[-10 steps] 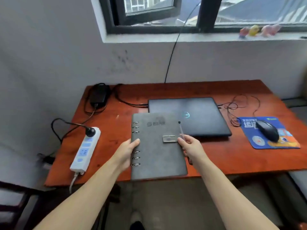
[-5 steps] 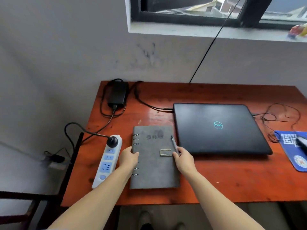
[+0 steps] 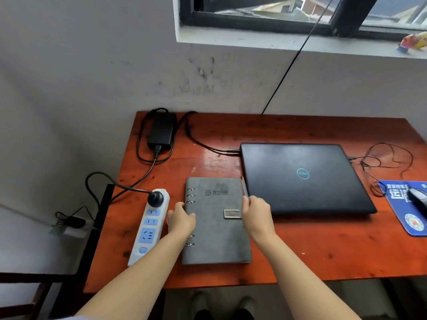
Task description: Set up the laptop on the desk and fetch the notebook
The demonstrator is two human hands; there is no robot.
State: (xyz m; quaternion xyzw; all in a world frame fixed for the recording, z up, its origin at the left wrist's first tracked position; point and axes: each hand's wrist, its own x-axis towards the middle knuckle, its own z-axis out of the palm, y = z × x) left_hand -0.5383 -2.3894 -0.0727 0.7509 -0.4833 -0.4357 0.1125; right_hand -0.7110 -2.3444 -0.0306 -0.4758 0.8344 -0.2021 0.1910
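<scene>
A grey ring-bound notebook (image 3: pixel 216 236) lies flat on the red-brown desk (image 3: pixel 300 245), left of a closed black laptop (image 3: pixel 300 179). My left hand (image 3: pixel 182 219) grips the notebook's ringed left edge. My right hand (image 3: pixel 256 214) grips its right edge beside the metal clasp, where a pen (image 3: pixel 243 187) lies along the cover's edge. The laptop's lid is down, with a teal round logo on it.
A white power strip (image 3: pixel 149 227) lies just left of the notebook, a black plug in it. A black power brick (image 3: pixel 161 131) and cables sit at the back left. A blue mouse pad (image 3: pixel 406 209) with a black mouse (image 3: pixel 418 199) is at the far right.
The notebook was held above the desk's front edge, partly over the laptop. It now lies flat on the desk left of the laptop. Both hands still hold its edges.
</scene>
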